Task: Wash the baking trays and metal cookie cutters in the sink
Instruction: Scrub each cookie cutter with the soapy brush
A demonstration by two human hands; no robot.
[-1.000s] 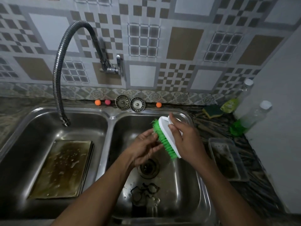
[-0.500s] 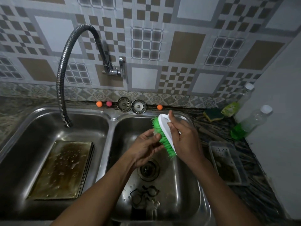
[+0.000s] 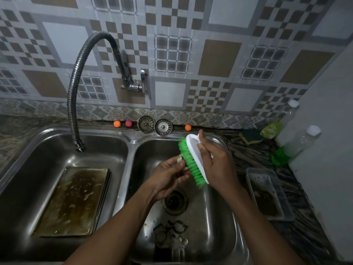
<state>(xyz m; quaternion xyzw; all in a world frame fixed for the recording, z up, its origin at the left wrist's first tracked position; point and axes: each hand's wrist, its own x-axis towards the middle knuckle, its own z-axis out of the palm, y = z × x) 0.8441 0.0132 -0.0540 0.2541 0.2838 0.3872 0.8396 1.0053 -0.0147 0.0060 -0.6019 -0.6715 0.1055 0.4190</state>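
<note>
Now, mid-frame, we are scrubbing a cookie cutter pinched in our left hand fingers with the brush our right hand is gripping, a rinse likely next.

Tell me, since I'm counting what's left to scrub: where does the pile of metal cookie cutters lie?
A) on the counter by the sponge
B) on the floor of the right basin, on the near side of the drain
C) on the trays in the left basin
B: the cookie cutters lie heaped on the floor of the right basin, nearer the camera than the drain.
</note>
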